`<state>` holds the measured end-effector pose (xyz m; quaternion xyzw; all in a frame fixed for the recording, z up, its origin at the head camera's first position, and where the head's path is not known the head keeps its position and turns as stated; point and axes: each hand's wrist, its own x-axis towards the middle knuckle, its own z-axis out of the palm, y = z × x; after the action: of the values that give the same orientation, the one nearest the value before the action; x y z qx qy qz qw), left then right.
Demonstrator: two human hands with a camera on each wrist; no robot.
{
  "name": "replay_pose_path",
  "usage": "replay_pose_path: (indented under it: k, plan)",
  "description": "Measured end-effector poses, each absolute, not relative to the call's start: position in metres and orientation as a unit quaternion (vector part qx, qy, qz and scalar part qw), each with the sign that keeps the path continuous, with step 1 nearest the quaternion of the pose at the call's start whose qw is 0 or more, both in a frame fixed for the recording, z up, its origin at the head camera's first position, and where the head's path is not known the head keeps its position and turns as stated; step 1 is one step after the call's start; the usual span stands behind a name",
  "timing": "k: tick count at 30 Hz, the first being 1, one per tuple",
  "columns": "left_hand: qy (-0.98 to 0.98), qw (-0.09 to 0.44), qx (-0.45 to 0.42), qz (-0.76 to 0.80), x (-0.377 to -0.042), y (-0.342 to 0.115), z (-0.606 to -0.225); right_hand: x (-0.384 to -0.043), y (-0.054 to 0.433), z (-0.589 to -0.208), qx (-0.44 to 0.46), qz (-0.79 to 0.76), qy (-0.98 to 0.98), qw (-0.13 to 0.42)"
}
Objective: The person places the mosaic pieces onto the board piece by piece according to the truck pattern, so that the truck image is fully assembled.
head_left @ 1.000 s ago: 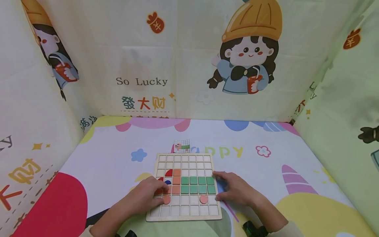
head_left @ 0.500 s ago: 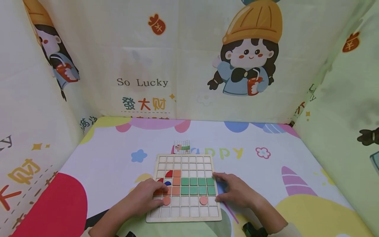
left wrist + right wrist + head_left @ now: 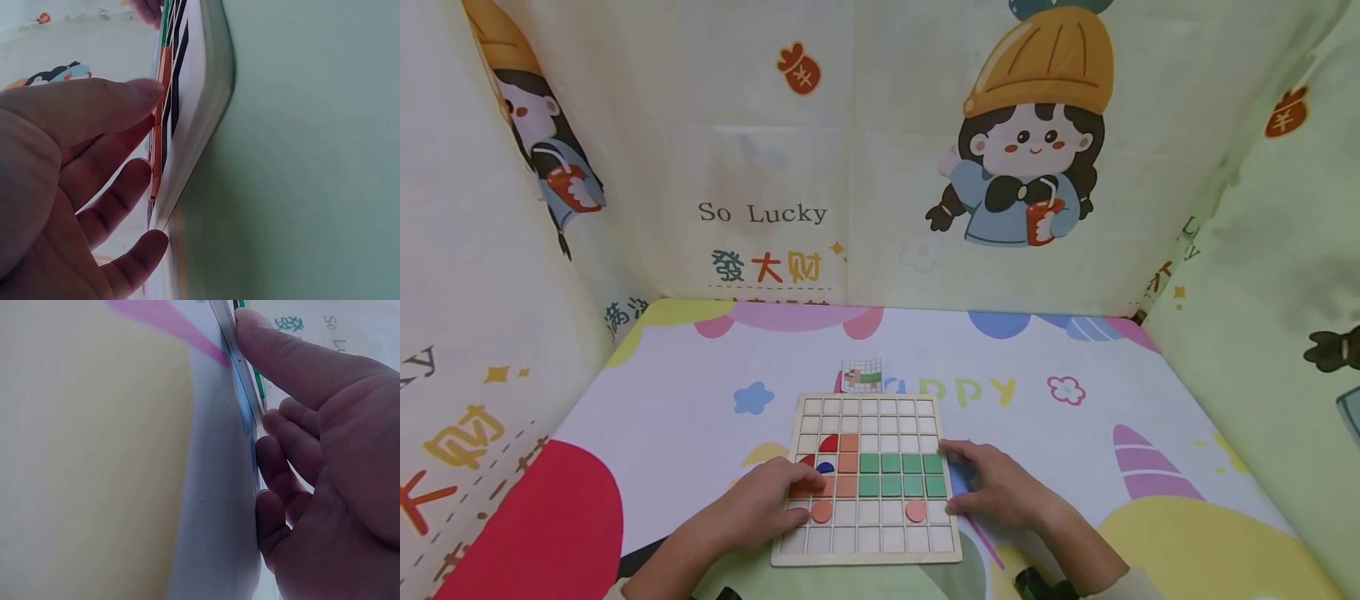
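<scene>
A square wooden grid board (image 3: 868, 540) lies flat on the table in the head view. Green square tiles (image 3: 891, 485), orange square tiles (image 3: 847, 463), red rounded pieces (image 3: 830, 443), a dark blue half-round piece (image 3: 825, 467) and two salmon discs (image 3: 916, 511) sit in its cells. Over the board's left side, my left hand (image 3: 767, 504) rests its fingertips on the orange-red tiles, thumb beside the left disc (image 3: 822, 512); its fingers hide part of that row. My right hand (image 3: 1000, 485) touches the board's right edge with thumb and fingertips, fingers relaxed.
A small pattern card (image 3: 862, 376) stands just behind the board. The table bears a printed cloth (image 3: 1030, 433) with stars, flowers and letters. Cloth walls (image 3: 880, 167) with cartoon prints enclose the back and both sides.
My left thumb has drawn slightly away from the left salmon disc. My right hand stays at the board's edge. The head view has tilted slightly upward.
</scene>
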<state>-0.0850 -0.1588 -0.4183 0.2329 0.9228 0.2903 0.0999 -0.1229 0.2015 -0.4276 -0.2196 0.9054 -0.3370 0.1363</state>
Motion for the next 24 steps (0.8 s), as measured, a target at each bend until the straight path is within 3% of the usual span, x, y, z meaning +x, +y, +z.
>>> replay_pose_path:
  k: [24]
  plan:
    - [0.924,0.104,0.218,0.297,-0.0793,-0.1603,-0.4175,-0.1230,0.2001,-0.4262,-0.225,-0.335,0.905,0.133]
